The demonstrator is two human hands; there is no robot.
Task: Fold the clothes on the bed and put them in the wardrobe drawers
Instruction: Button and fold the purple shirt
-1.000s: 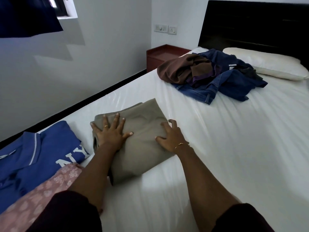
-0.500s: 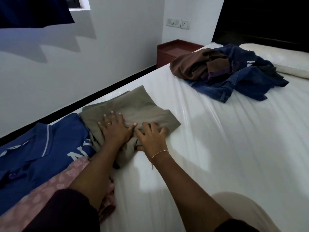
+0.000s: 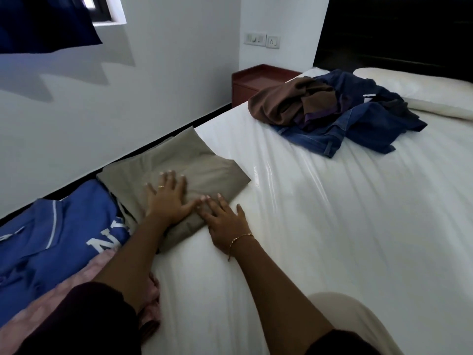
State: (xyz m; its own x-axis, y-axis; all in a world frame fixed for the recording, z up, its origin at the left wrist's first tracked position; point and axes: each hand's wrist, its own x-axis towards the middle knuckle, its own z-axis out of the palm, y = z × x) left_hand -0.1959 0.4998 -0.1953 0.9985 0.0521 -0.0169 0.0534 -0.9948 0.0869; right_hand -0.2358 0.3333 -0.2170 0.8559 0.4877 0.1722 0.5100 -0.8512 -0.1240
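Note:
A folded khaki garment [image 3: 184, 165] lies near the left edge of the white bed [image 3: 332, 226]. My left hand [image 3: 169, 198] lies flat on it with fingers spread. My right hand [image 3: 225, 221] rests flat beside it, fingertips on the garment's near corner and palm on the sheet. To the left lie a folded blue shirt [image 3: 58, 242] with white letters and a pink patterned garment [image 3: 51, 301]. A heap of unfolded clothes [image 3: 337, 111], brown and denim blue, sits at the far end of the bed.
A white pillow [image 3: 419, 90] lies against the dark headboard [image 3: 396, 34]. A red-brown bedside table [image 3: 256, 80] stands in the corner. The white wall runs close along the bed's left side. A dark blue cloth [image 3: 46, 21] hangs at top left.
The khaki garment has slid left toward the bed's edge, up against the blue shirt. My right hand moved from the garment's right side to its near corner.

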